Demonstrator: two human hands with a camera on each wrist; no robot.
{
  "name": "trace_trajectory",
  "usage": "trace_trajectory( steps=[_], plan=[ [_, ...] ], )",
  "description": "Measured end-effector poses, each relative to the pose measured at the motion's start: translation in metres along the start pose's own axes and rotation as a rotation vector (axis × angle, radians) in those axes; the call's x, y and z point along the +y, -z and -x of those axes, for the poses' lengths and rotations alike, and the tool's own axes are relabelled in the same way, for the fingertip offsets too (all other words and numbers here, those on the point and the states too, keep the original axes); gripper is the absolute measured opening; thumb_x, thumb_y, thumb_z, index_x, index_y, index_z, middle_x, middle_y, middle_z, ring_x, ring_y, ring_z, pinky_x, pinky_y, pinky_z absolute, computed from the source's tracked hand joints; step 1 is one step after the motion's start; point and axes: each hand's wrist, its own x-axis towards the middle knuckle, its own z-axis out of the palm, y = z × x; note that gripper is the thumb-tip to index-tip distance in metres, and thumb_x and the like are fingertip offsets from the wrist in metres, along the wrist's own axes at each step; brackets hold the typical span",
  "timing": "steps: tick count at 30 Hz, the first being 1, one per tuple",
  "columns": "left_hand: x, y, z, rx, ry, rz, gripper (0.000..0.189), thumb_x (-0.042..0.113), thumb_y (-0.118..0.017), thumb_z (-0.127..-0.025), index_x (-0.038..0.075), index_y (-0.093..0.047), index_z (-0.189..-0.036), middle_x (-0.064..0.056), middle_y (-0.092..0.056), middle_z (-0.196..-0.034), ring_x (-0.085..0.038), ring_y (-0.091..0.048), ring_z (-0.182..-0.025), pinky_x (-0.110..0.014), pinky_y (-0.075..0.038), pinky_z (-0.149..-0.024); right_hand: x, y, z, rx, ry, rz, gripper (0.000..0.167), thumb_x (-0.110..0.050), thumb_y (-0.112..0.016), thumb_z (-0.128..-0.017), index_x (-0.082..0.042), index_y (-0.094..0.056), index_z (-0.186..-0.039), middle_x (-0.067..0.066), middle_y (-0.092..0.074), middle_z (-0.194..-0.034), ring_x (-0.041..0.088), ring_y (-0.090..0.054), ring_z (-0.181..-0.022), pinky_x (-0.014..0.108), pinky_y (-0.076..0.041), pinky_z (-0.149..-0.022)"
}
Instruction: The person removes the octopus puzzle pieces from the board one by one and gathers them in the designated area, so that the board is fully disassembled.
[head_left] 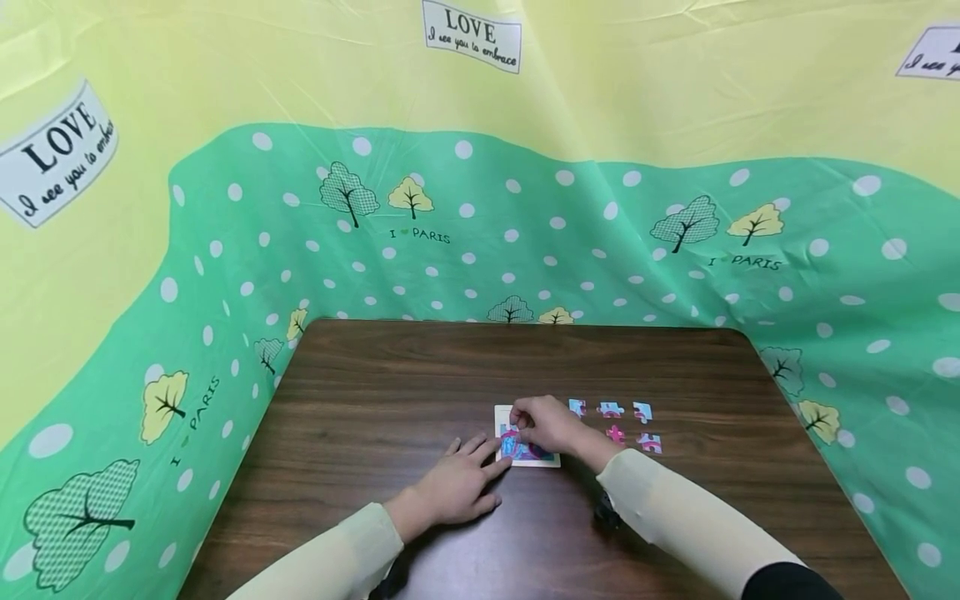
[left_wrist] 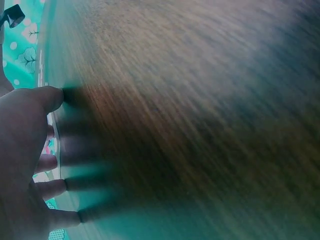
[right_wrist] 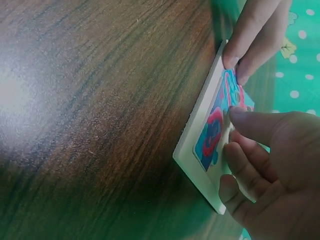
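A small jigsaw puzzle in a pale tray (head_left: 551,461) lies on the table, its lower part filled with blue, pink and purple pieces. The left hand (head_left: 453,483) spreads over the tray's left side, palm down; in the right wrist view two of its fingertips (right_wrist: 231,61) rest on the tray's edge and the picture. Above the tray, the right hand (head_left: 551,423) bends its fingers, with the thumb (right_wrist: 245,117) low against the picture. It pinches a puzzle piece (right_wrist: 248,103), mostly hidden by the thumb and fingers. Bare tray bottom shows beside the filled part.
Several loose puzzle pieces lie right of the tray in two rows, among them a blue one (head_left: 611,409), a pink one (head_left: 615,434) and a purple one (head_left: 649,442). The dark wooden table (head_left: 360,375) ends at a patterned green and yellow cloth (head_left: 510,242).
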Motion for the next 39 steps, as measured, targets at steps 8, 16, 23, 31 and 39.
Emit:
trace_trajectory(
  steps=[8, 16, 23, 31, 39],
  plan=[
    [0.0006, 0.0023, -0.0003, -0.004, -0.002, 0.01, 0.063, 0.055, -0.055, -0.1, 0.028, -0.046, -0.156, -0.005, -0.041, -0.162, -0.033, -0.042, -0.147, -0.064, -0.045, -0.108, 0.0015, 0.0031, 0.0011, 0.026, 0.007, -0.105, 0.012, -0.005, -0.077, -0.084, -0.014, -0.073, -0.091, -0.008, -0.065, -0.076, 0.005, -0.059, -0.069, 0.026, -0.052, -0.068],
    [-0.0006, 0.0038, -0.0014, 0.005, -0.013, 0.013, 0.062, 0.055, -0.057, -0.099, 0.028, -0.049, -0.154, -0.007, -0.043, -0.158, -0.034, -0.045, -0.144, -0.064, -0.047, -0.105, 0.0015, 0.0017, 0.0008, 0.004, -0.002, -0.102, 0.011, -0.007, -0.075, -0.086, -0.016, -0.071, -0.091, -0.009, -0.064, -0.076, 0.005, -0.058, -0.068, 0.025, -0.051, -0.067],
    [0.0008, 0.0054, -0.0014, 0.001, -0.015, 0.003, 0.063, 0.054, -0.057, -0.1, 0.027, -0.048, -0.155, -0.007, -0.043, -0.158, -0.033, -0.045, -0.144, -0.063, -0.046, -0.106, 0.0005, 0.0018, 0.0026, 0.008, -0.005, -0.12, 0.011, -0.008, -0.076, -0.086, -0.017, -0.071, -0.088, -0.009, -0.066, -0.077, 0.006, -0.06, -0.071, 0.028, -0.053, -0.069],
    [0.0007, 0.0009, 0.0002, 0.009, -0.026, -0.012, 0.062, 0.054, -0.054, -0.101, 0.025, -0.048, -0.155, 0.0, -0.043, -0.16, -0.035, -0.043, -0.145, -0.065, -0.046, -0.106, -0.001, -0.0009, 0.0018, 0.025, -0.012, -0.129, 0.009, -0.007, -0.071, -0.089, -0.013, -0.073, -0.095, -0.008, -0.067, -0.079, 0.006, -0.06, -0.072, 0.027, -0.054, -0.069],
    [-0.0001, 0.003, -0.0005, 0.006, -0.033, -0.006, 0.062, 0.053, -0.056, -0.1, 0.025, -0.048, -0.155, 0.003, -0.043, -0.161, -0.035, -0.043, -0.145, -0.065, -0.046, -0.106, 0.0002, 0.0006, 0.0012, 0.024, -0.028, -0.16, 0.011, -0.006, -0.07, -0.092, -0.013, -0.075, -0.099, -0.006, -0.068, -0.082, 0.007, -0.061, -0.073, 0.028, -0.054, -0.07]
  ],
)
